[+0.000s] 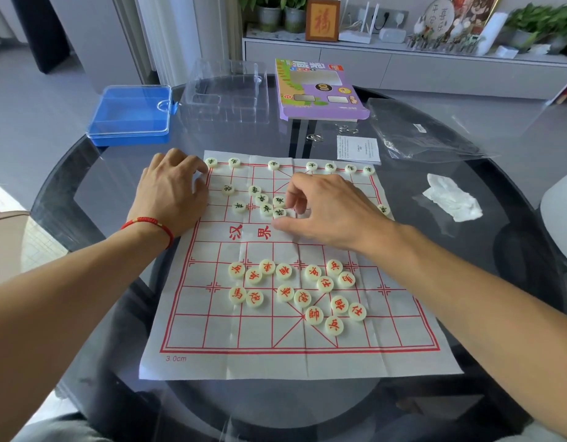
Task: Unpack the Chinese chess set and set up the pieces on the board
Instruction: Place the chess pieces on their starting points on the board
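On the glass tabletop point(84, 173), a paper xiangqi board point(307, 362) printed "汉界" and "3.0cm" is lying flat. Right hand point(327, 208) is pinching a black-lettered piece point(279, 213) near the river, fingers curled. Left hand point(173, 189) is resting on the board's far-left edge, fingers bent, holding nothing. Red-lettered pieces point(295, 291) are sitting clustered on the near half.

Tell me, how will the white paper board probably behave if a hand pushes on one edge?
The paper board looks thin and shows fold creases, so it is probably floppy and would buckle, not slide stiffly. It lies on a smooth glass table, so it may slip easily. The red pieces lying loose on it would likely shift along.
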A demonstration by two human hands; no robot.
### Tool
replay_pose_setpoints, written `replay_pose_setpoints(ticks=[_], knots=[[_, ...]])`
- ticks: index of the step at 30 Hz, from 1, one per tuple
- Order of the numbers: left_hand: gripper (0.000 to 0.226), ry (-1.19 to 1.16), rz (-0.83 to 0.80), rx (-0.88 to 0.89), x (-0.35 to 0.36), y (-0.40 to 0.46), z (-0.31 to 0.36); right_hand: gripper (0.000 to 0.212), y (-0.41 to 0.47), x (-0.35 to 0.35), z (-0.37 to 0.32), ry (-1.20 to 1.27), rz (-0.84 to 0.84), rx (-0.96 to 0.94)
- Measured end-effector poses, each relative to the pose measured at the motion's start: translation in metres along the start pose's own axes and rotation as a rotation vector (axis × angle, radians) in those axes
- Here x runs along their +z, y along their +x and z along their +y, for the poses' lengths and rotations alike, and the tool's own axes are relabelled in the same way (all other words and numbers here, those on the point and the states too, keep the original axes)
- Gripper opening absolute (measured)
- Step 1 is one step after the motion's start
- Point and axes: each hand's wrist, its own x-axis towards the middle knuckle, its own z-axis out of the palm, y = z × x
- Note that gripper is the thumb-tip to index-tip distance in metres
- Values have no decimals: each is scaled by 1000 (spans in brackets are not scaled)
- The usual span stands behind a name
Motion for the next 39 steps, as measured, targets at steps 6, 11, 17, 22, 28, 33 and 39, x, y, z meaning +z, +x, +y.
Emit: replay_pose_setpoints(ticks=[6,11,17,22,28,33,39], knots=[[28,5,-4,-4,0,0,1,47,9,16,-4,-121,16,68],[28,1,-10,-15,0,1,1,28,2,19,3,4,75,11],[29,-6,-10,-19,0,0,1,15,34,-6,30,0,128,35],[30,-11,-13,-22,0,0,1,10,80,-10,44,-36,106,81],[31,-9,-20,-32,0,1,2,13,95,-3,53,-43,39,124],[31,-5,-19,-29,1,1,1,10,96,-5,49,-28,18,147],[31,0,-20,-29,1,1,0,14,92,-2,47,-24,49,155]])
